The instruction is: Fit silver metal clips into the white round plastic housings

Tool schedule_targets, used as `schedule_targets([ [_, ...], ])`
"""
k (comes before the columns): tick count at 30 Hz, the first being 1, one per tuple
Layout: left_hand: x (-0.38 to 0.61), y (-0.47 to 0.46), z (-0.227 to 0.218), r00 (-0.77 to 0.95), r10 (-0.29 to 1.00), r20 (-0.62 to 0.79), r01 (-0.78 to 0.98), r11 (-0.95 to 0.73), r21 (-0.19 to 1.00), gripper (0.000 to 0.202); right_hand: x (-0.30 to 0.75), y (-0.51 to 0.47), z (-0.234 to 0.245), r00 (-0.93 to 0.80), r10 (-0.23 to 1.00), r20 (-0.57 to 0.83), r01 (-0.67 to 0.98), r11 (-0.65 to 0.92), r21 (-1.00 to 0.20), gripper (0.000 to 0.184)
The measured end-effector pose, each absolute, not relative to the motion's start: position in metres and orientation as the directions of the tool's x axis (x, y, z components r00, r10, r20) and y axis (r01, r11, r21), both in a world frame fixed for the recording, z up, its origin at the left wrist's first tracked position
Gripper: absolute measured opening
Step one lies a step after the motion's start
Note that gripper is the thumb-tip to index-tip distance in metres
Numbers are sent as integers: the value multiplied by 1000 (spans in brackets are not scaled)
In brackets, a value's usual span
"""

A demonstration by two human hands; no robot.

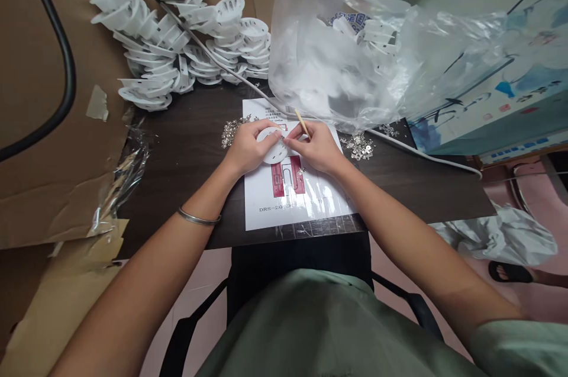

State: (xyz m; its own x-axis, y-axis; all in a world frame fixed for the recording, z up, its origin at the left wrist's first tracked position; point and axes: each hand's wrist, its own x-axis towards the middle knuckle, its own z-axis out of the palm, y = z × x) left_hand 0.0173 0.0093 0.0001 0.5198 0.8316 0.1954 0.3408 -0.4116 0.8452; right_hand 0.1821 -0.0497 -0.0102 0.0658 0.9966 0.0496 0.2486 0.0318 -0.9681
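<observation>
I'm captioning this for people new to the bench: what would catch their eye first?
Probably the heap of white plastic pieces at the back left of the dark table, beside a big clear bag. Nearer, over a printed sheet, the left hand holds a round white piece, while a thin tan stick juts from the right hand.

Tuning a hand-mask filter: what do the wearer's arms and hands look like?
Left hand and right hand: no gloves. A thin silver-coloured bangle circles the left arm. A short green sleeve covers the top of the right arm; no left sleeve shows. No cables or clear markings.
</observation>
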Motion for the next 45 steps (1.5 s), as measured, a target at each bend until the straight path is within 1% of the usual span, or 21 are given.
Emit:
schedule_targets([
  [3, 25, 13, 2, 534, 810, 240, 274, -435, 858, 23, 186, -46, -10, 79, 995, 67, 150, 54, -987, 25],
  [6, 34, 15, 2, 500, 826, 261, 208, -407, 890, 19, 190, -44, -10, 130, 986, 101, 54, 95, -994, 31],
  [10, 38, 11, 1, 464, 829, 312, 168, -428, 888, 14, 192, -45, -8, 103, 992, 74, -26, 77, -997, 26],
  [14, 33, 6, 1, 460, 818, 346, 169, -463, 870, 13, 192, -48, -5, 48, 999, 24, -97, 28, -995, 27],
  [19, 32, 4, 1, 475, 817, 326, 154, -442, 884, 12, 190, -51, -2, 76, 997, -16, -113, -7, -994, 28],
  [24, 33, 3, 1, 472, 830, 298, 167, -416, 894, 16, 190, -52, -2, 77, 997, 1, -122, 10, -992, 33],
  [28, 31, 2, 2, 521, 809, 271, 167, -408, 898, 16, 190, -53, -3, 69, 998, 15, -109, 22, -994, 34],
  [31, 31, 1, 3, 522, 820, 233, 195, -381, 904, 16, 190, -53, -3, 88, 995, 40, -52, 44, -998, 31],
  [34, 31, 1, 4, 469, 858, 210, 211, -340, 916, 16, 190, -53, -3, 148, 987, 56, -47, 64, -997, 28],
  [35, 31, 0, 5, 453, 867, 207, 216, -332, 918, 16, 191, -53, -3, 176, 984, 41, -57, 52, -997, 30],
  [37, 32, 0, 6, 435, 876, 209, 226, -331, 916, 16, 192, -52, -3, 222, 975, -22, -95, -1, -995, 39],
  [39, 32, 0, 7, 431, 876, 217, 242, -344, 907, 15, 192, -51, -3, 218, 972, -89, -154, -56, -987, 50],
  [40, 32, 0, 7, 426, 877, 220, 253, -349, 902, 15, 192, -51, -2, 202, 974, -104, -187, -66, -980, 52],
  [43, 32, 1, 8, 397, 890, 227, 284, -354, 891, 13, 192, -52, 1, 186, 981, -60, -211, -19, -977, 41],
  [45, 32, 2, 7, 379, 896, 230, 289, -351, 891, 14, 193, -53, 4, 222, 975, -28, -194, 16, -981, 41],
])
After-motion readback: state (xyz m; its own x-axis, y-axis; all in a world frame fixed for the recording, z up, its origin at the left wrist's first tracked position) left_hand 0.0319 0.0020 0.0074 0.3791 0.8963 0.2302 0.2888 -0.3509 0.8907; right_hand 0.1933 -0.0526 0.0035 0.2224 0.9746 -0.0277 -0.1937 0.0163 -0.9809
